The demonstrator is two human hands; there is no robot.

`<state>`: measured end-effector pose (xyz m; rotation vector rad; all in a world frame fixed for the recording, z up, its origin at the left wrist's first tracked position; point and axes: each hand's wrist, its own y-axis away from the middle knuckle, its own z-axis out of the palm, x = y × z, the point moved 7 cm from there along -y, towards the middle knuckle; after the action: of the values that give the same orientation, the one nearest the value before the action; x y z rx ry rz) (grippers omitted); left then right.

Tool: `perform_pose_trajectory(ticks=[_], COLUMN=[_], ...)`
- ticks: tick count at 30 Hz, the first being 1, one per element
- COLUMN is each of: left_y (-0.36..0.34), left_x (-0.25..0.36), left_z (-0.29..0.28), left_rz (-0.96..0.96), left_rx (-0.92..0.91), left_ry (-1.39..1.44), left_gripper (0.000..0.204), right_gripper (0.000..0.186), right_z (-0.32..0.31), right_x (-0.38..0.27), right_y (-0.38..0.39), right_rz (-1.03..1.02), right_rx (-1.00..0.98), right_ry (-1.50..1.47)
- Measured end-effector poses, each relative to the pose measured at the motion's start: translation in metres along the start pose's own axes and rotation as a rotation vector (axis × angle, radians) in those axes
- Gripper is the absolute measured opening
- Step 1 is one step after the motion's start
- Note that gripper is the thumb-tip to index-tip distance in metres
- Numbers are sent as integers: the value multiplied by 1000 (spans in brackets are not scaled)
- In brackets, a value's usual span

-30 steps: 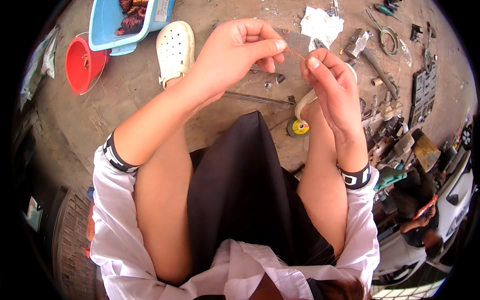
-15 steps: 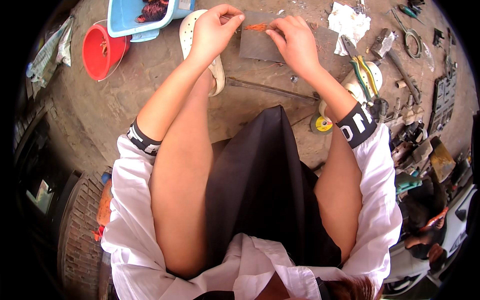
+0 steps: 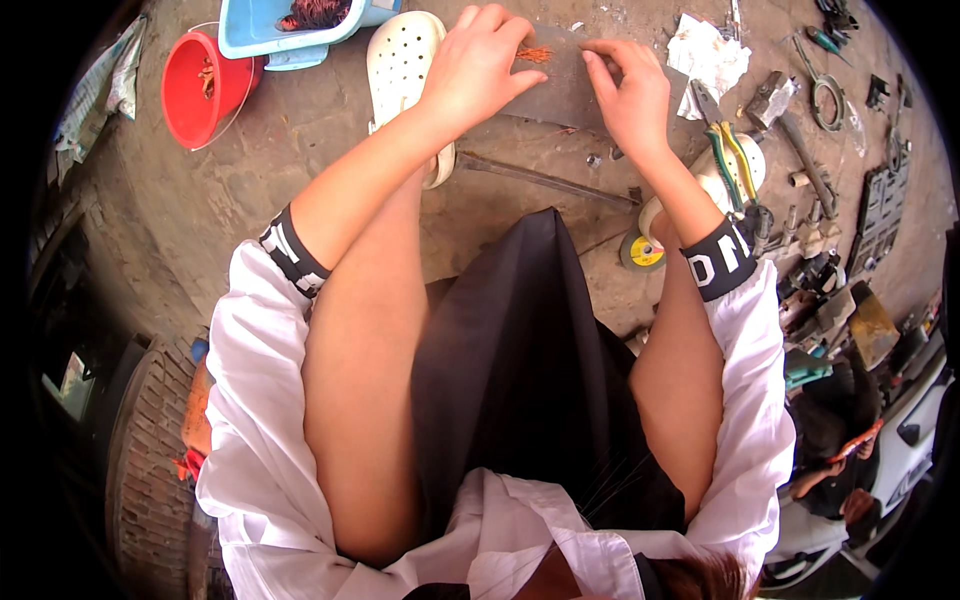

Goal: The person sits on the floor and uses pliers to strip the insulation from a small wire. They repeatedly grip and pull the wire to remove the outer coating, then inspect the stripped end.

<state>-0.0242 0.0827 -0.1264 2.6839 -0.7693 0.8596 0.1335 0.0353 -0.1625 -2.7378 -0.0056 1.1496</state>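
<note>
A small bundle of thin orange strands (image 3: 535,54) lies on a dark flat plate (image 3: 560,90) on the ground ahead of me. My left hand (image 3: 480,62) is over the plate's left side, its fingertips right beside the bundle and its thumb stretched away from the fingers. I see nothing held in it. To the right of the bundle, my right hand (image 3: 633,98) hovers over the plate's other side. Its fingers are loosely bent, with a small gap between thumb and index finger; a very thin strand there would be too small to see.
A red bucket (image 3: 190,95) and a light blue basin (image 3: 265,35) stand at the left. Pliers (image 3: 732,160), white paper (image 3: 705,55), a hammer (image 3: 790,125) and several tools lie at the right. A flat bar (image 3: 550,180) and a yellow-centred disc (image 3: 642,250) lie nearer me.
My left hand has moved right to the orange strands, and its thumb has come away from the fingers. My right hand has let go of the strands and drawn back to the right.
</note>
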Motion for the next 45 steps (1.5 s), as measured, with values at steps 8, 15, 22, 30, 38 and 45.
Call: perform_pose_trajectory(ticks=[8,15,22,30,38,45], left_y=[6,0,-5,-3,-6,-2], left_x=[14,19,13,0,23,52], left_z=[35,47,20,10,-5,-12], left_rz=[339,383,318,256,186,251], left_rx=[44,33,28,65,47,55], left_ry=[-121,-259,-259,-233,1,318], left_gripper=[12,6,14,15,16,15], right_gripper=[16,15,13,13,15,15], right_z=[-45,-62,-41,-30,-26,-56], right_x=[38,45,32,33,15,-18], right_y=[3,10,19,18,15,4], right_rz=[283,366,73,-28,-148,400], right_rx=[-42,-173,-318,-287,-262,-290], right_ry=[-100,-62,180,351,485,-208])
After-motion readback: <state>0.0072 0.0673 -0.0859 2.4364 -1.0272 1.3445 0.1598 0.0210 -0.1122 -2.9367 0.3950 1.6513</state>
